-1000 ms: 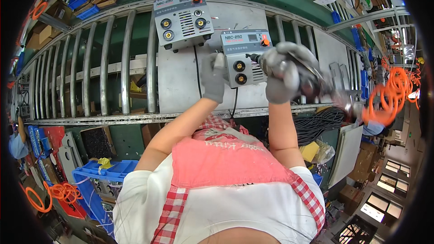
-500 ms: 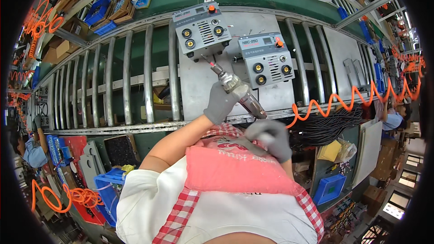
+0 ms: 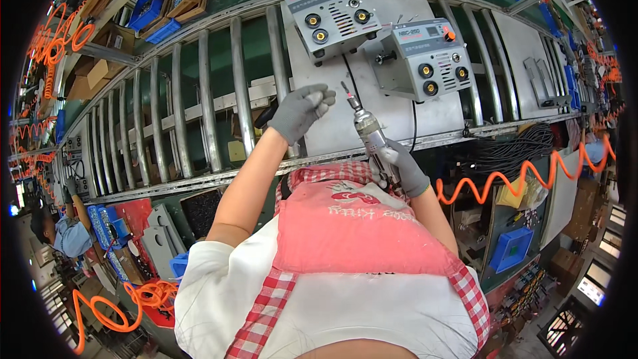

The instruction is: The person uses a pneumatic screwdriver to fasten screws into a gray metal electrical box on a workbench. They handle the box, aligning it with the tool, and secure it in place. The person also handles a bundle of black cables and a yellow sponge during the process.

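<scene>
In my right hand point(image 3: 404, 167), gloved in grey, is a pneumatic screwdriver point(image 3: 369, 131); the fingers wrap round its lower body and its bit points up and away from me. To the left of the bit, my left hand point(image 3: 299, 114), also gloved, hovers apart from the tool with its fingers curled in. Whatever those fingers may hold is hidden. Beyond my hands, two grey welding machines stand on a pale board point(image 3: 436, 118): one farther left point(image 3: 332, 18), one nearer and to the right point(image 3: 428, 63). Both have brass-centred sockets and an orange knob.
Metal conveyor rollers point(image 3: 207, 100) run off to the left. A coiled orange air hose point(image 3: 495, 183) stretches out on the right, near a bundle of black cables point(image 3: 495, 153). Blue bins point(image 3: 146, 8) stand at the far left; another person point(image 3: 72, 234) works at the left edge.
My left hand has let go of the screwdriver and moved left, its fingers curled. My right hand, blurred before near the tool's rear, now grips it. The machines appear farther right in view.
</scene>
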`<state>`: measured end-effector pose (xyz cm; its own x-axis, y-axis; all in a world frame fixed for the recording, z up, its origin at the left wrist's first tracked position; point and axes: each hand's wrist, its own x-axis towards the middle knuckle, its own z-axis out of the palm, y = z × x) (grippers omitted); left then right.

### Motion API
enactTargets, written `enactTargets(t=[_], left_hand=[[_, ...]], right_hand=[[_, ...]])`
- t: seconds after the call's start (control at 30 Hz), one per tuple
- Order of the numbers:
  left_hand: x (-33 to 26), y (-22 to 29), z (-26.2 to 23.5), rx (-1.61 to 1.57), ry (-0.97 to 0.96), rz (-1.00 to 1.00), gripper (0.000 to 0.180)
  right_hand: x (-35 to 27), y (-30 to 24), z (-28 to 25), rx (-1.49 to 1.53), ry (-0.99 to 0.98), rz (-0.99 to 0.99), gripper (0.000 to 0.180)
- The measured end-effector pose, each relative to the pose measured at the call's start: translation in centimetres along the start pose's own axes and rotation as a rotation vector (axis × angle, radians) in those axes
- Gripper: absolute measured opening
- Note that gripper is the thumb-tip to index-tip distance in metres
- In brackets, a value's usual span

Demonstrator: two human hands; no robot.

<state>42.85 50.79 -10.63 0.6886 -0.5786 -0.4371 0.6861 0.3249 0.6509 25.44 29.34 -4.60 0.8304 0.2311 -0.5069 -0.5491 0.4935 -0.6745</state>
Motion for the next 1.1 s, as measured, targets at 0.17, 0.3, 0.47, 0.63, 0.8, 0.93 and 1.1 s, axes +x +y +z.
enactTargets(t=[0.17, 0.3, 0.47, 0.63, 0.8, 0.93, 1.1], left_hand=[[0.9, 0.3, -0.8, -0.184, 0.023, 0.035, 0.028], [1.4, 0.6, -0.8, -0.109, 0.061, 0.021, 0.029], [1.8, 0.6, -1.6, -0.016, 0.025, 0.051, 0.04], [1.7, 1.1, -1.0, 0.219, 0.06, 0.147, 0.043], [1.8, 1.7, -1.1, 0.49, 0.076, 0.245, 0.043], [2.3, 1.5, -1.6, 0.478, 0.027, 0.233, 0.042], [2.5, 1.3, -1.3, 0.264, -0.053, 0.211, 0.043]], right_hand=[[1.4, 0.3, 1.3, -0.286, 0.042, 0.009, 0.039], [2.5, 1.0, 1.3, -0.373, 0.093, 0.006, 0.041], [3.2, -0.1, 2.3, -0.508, 0.133, 0.098, 0.048], [3.9, -0.4, 2.5, -0.469, 0.135, 0.083, 0.046], [4.1, -1.1, 2.4, -0.401, 0.102, 0.144, 0.045], [5.0, 0.2, 0.6, -0.374, 0.018, 0.121, 0.044], [4.8, 0.1, 1.3, -0.097, -0.005, 0.16, 0.043]])
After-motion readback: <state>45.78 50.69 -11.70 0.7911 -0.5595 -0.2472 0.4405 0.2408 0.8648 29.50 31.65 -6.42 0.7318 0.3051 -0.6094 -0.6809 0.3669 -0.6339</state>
